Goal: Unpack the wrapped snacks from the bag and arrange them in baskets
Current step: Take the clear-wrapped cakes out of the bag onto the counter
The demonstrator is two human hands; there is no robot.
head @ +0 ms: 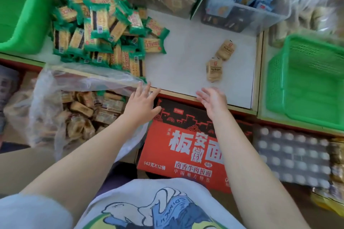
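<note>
Barely started, I'd say: two tan snack packs (219, 59) on the desk (182, 65), most still in the plastic bag (74, 109), green basket (309, 83) looks empty. Left hand (141, 102) and right hand (212, 100): fingers spread, holding nothing.

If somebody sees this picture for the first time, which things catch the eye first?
First the heap of green-wrapped snacks on the white shelf, upper left. Then the red carton with big white characters, low in the centre between both forearms. Bright green baskets stand far left and right.
</note>
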